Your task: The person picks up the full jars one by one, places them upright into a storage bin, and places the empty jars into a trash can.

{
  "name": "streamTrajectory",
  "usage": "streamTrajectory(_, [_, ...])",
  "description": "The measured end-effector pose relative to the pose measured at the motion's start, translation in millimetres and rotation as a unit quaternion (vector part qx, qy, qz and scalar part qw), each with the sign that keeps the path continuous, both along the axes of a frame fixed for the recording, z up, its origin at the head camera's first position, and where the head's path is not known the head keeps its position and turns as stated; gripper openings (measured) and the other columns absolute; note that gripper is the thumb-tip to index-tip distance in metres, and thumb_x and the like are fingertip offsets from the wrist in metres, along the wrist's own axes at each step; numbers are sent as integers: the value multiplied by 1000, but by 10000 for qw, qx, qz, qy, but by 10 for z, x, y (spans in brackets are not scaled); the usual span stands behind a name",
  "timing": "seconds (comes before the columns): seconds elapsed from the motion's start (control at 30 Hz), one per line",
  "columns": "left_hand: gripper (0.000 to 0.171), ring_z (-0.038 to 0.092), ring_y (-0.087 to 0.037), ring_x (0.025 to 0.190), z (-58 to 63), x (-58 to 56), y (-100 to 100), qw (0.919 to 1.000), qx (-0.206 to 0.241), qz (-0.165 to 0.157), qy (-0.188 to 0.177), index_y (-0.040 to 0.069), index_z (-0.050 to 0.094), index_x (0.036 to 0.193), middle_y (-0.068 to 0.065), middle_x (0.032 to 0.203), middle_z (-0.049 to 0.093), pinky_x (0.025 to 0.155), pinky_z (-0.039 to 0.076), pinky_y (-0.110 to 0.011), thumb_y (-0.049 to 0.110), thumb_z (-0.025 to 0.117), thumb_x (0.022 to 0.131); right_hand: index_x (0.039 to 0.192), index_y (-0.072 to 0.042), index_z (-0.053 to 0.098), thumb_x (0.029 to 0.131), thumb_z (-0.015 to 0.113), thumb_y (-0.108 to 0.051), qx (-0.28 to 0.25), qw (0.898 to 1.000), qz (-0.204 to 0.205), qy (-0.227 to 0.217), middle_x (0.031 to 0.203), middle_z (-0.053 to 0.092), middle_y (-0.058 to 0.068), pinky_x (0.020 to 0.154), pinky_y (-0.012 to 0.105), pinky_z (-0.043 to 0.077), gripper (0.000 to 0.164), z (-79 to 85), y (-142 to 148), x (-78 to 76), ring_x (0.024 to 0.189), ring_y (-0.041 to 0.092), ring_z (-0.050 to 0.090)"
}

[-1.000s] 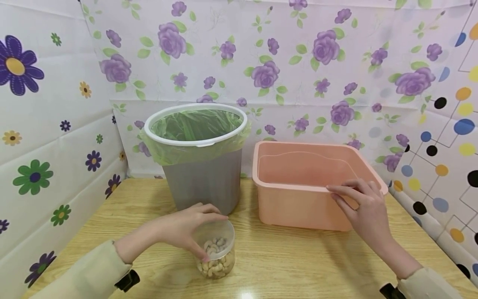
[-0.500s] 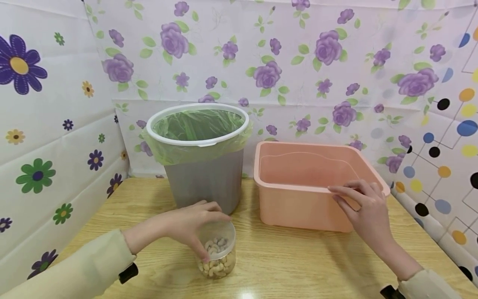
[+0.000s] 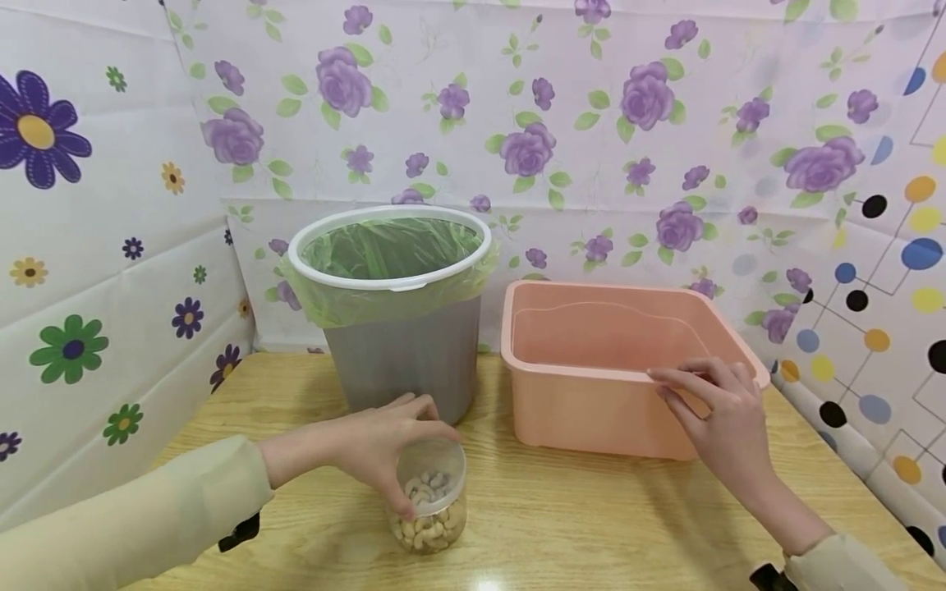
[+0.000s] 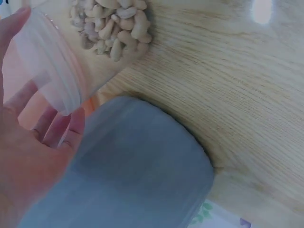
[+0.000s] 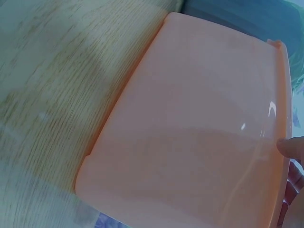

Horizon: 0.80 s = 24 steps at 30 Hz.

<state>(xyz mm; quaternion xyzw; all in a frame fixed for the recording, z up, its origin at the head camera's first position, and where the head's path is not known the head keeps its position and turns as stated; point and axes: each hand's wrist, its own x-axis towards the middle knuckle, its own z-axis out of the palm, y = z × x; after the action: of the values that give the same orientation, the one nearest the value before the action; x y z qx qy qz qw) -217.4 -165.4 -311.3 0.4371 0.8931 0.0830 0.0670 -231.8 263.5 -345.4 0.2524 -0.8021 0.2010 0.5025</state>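
Observation:
A clear round plastic jar point(image 3: 436, 525) with a translucent lid stands on the table, partly filled with cashews point(image 4: 111, 28). My left hand point(image 3: 384, 443) grips it at the lid, thumb on the near side and fingers round the far side. In the left wrist view the fingers point(image 4: 71, 130) curl along the lid's edge. My right hand point(image 3: 727, 419) pinches the front rim of a pink rectangular plastic tub point(image 3: 591, 410), toward its right corner. From the right wrist, the thumb point(image 5: 292, 147) lies on the tub's outer side, with the other fingers behind the rim.
Behind the jar stands a grey bin point(image 3: 406, 353) lined with a thin green bag point(image 3: 362, 308) under a white rim ring. The tub is to its right. Wood-grain table point(image 3: 532, 525) shows in front of both. Patterned cloth point(image 3: 517, 98) encloses the back and sides.
My left forearm and sleeve have shifted slightly up and to the right, while the left hand stays at the jar's lid. The right hand keeps its hold on the tub's rim.

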Motion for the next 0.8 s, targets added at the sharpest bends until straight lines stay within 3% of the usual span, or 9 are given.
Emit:
streamTrajectory(0.23, [89,42,-14,112,39,-4,37,9997,-262,-5,-22,33,50,139,5,122,46,83,53,-30,52,89,61,97,-17,80,96,52,-57,-137,9998,1,152,89,67,7,69,32,24,49,-14,-4,-28,74,22,39])
streamTrajectory(0.43, [90,43,-17,112,71,-17,59,9991,-402,-106,-45,29,50,138,6,129,52,89,52,-37,50,90,61,98,-17,80,96,50,-58,-73,9999,-49,143,90,67,8,68,33,24,50,-14,-10,-36,74,23,40])
streamTrajectory(0.6, [92,45,-19,114,91,-35,94,9983,-540,-218,-34,30,50,139,5,131,51,87,53,-34,48,91,59,99,-17,80,97,49,-57,17,9999,-84,76,92,67,8,68,34,27,50,-14,-13,-25,76,24,43])
streamTrajectory(0.8, [97,45,-18,117,247,-69,240,9949,-799,-594,180,28,48,142,4,133,50,97,51,-37,43,93,58,97,-18,80,97,50,-57,-36,9996,-170,206,91,67,8,66,31,25,49,-19,-24,-25,75,23,44])
